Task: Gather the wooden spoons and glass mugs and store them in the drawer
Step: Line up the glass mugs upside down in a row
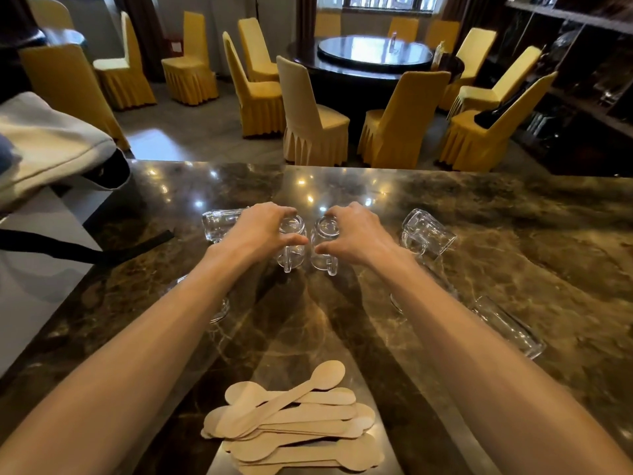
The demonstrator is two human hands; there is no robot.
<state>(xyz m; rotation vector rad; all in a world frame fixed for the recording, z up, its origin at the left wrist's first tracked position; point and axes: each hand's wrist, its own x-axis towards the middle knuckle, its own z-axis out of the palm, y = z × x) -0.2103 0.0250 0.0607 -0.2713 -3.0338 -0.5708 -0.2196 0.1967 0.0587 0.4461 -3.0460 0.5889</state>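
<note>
Surface [513,234]: polished brown marble with pale veins, glossy enough to mirror the ceiling lights.
Left hand [260,231]: arched over the left mug [293,248], fingers curled round its far side and thumb on the near side, gripping it.
Right hand [356,234]: the same pose on the right mug [323,248], fingers wrapped over the top, thumb pressing the near wall.
Held mugs: clear, thick-walled glass cylinders with looped handles pointing toward the person; they stand just beside each other at the middle of the surface. Rim up or down, I cannot tell.
Other mugs: four more of the same glass lie on their sides: far-left mug [219,222], far-right mug [428,234], near-right mug [507,327], and a near-left mug [221,311] mostly hidden under the left forearm.
Wooden spoons [294,426]: flat, pale, smooth-cut, with rounded bowls, heaped crosswise at the near edge, well apart from the hands.
Cloth bag [44,145]: soft beige fabric with black straps, at the left edge.
Room: yellow pleated chair covers [308,114] around a dark round table [373,53].
</note>
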